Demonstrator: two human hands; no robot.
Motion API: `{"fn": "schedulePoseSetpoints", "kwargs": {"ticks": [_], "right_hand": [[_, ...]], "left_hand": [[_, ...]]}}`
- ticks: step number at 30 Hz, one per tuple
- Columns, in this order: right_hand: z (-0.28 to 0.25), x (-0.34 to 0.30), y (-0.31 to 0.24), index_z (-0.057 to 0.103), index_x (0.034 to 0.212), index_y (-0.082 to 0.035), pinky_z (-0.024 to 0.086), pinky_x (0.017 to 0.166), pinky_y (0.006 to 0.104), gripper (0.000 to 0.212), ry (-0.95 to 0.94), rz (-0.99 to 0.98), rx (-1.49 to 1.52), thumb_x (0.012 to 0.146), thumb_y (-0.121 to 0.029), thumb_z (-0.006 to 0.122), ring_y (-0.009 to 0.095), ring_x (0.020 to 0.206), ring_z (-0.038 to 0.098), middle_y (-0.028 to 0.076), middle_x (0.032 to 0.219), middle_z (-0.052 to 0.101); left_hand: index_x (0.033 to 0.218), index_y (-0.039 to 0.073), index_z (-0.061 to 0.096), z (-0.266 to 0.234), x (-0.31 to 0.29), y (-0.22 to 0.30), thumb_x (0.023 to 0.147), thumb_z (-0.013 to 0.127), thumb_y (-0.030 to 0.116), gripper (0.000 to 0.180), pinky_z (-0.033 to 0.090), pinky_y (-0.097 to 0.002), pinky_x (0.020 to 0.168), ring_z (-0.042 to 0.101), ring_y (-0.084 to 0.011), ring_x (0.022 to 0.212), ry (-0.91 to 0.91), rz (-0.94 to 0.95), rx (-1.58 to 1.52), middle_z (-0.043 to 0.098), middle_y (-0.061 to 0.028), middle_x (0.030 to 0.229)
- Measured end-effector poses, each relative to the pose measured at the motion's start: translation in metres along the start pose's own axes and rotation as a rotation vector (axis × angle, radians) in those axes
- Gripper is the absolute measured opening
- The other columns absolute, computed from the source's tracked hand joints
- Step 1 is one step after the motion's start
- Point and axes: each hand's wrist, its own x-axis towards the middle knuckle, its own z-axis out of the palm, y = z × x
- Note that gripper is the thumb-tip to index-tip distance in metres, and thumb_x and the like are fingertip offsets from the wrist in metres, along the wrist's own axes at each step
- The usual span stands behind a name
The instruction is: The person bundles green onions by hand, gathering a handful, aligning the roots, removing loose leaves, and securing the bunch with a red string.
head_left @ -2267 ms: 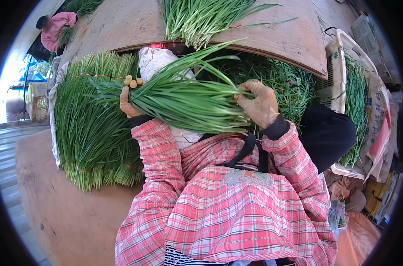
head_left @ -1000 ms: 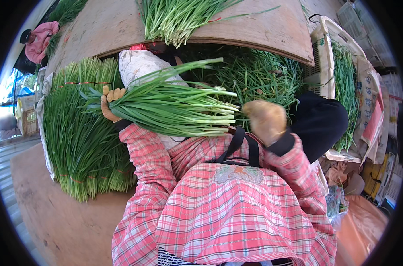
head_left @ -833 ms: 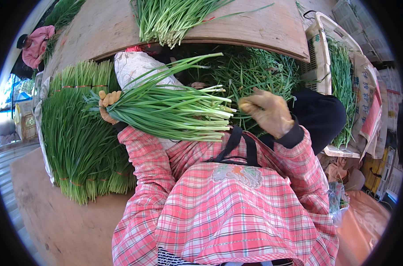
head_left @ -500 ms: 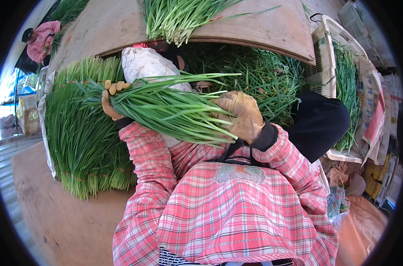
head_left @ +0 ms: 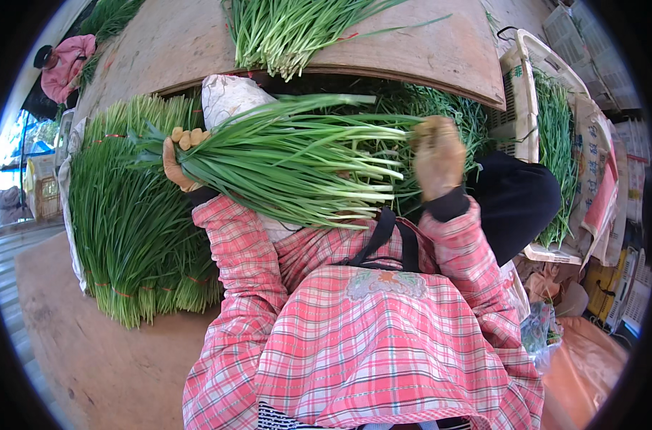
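Observation:
A loose bunch of garlic chives lies sideways in front of me, its green tips to the left and pale stem ends fanned out to the right. My left hand, in a tan glove, is closed around the leafy end. Just past the pale ends is my right hand, also gloved and smeared by motion. It stands apart from most of the stems; whether it grips anything does not show. A heap of loose chives lies beyond it, under the board's edge.
Tied chive bundles are stacked at the left. More chives rest on a wooden board ahead. A white plastic crate with greens stands at the right, near my dark-clad knee. Another person sits far left.
My right hand has come off the pale stem ends and moved right. The stems are now spread wider. My left hand keeps its grip in nearly the same place.

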Motion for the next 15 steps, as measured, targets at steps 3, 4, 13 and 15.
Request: {"fn": "schedulePoseSetpoints", "kwargs": {"ticks": [3, 4, 13, 15], "right_hand": [[-0.074, 0.02, 0.053, 0.057, 0.08, -0.005, 0.05, 0.06, 0.0379, 0.007, -0.102, -0.043, -0.671, 0.081, -0.011, 0.058, 0.028, 0.067, 0.062, 0.011, 0.072, 0.061], [-0.1, 0.018, 0.082, 0.058, 0.076, -0.005, 0.05, 0.06, 0.038, 0.009, -0.359, 0.014, -0.885, 0.079, -0.014, 0.06, 0.028, 0.067, 0.062, 0.01, 0.073, 0.062], [-0.023, 0.017, -0.041, 0.057, 0.116, 0.0, 0.046, 0.086, 0.0286, 0.032, -0.911, 0.277, 0.485, 0.086, -0.011, 0.059, 0.018, 0.097, 0.057, 0.012, 0.104, 0.062], [0.002, 0.01, -0.029, 0.056, 0.116, -0.001, 0.047, 0.087, 0.0305, 0.031, -1.023, 0.241, 0.755, 0.086, -0.01, 0.058, 0.02, 0.099, 0.057, 0.013, 0.109, 0.061]], "left_hand": [[0.08, 0.014, 0.046, -0.029, -0.008, 0.011, 0.09, 0.048, 0.026, 0.016, 0.036, -0.0324, 0.068, 0.038, -0.0116, 0.065, 0.001, -0.042, -0.079, 0.043, 0.0049, 0.069], [0.079, 0.014, 0.046, -0.043, -0.01, 0.011, 0.09, 0.049, 0.026, 0.016, 0.037, -0.033, 0.068, 0.039, -0.0118, 0.065, 0.064, -0.091, -0.15, 0.043, 0.0048, 0.069], [0.121, 0.014, 0.054, -0.071, -0.029, 0.03, 0.088, 0.051, 0.027, 0.035, 0.045, -0.0409, 0.074, 0.05, -0.0148, 0.076, 0.245, -0.096, 0.0, 0.053, 0.0022, 0.082], [0.119, 0.011, 0.054, -0.058, -0.018, 0.014, 0.089, 0.05, 0.027, 0.035, 0.045, -0.0405, 0.074, 0.051, -0.0147, 0.077, 0.15, -0.084, -0.051, 0.054, 0.002, 0.082]]}}
